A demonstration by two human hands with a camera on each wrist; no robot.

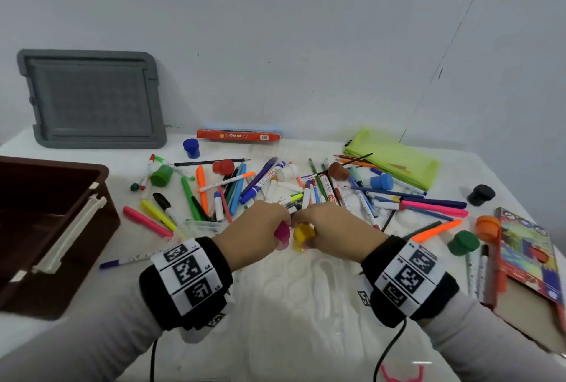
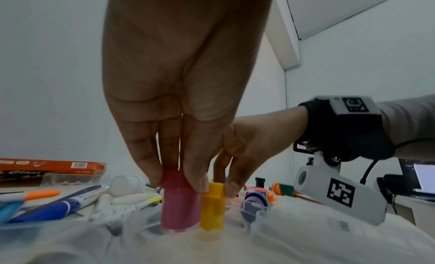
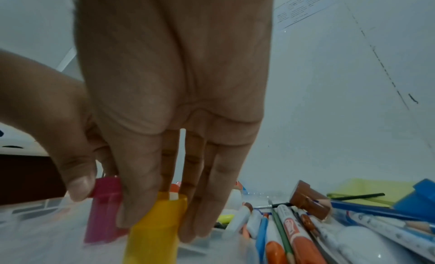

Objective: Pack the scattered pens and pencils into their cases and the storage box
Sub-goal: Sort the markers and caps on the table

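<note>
Pink stamper (image 2: 180, 202) | left hand (image 1: 254, 230) grips | base blurred

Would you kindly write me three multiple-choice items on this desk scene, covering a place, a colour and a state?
1. Where does the grey lid stand?
A. Leaning on the wall behind the brown storage box
B. Flat on the green pouch
C. Inside the box

2. What colour is the stubby marker that the right hand holds?
A. Blue
B. Yellow
C. Black

3. What is the left hand doing?
A. Lying flat and idle
B. Gripping the box handle
C. Pinching a pink stubby marker

Answers: 1 A, the lid stands tilted against the wall; 2 B, the yellow stubby marker sits between its fingers; 3 C, fingertips clasp the pink marker's top.
</note>
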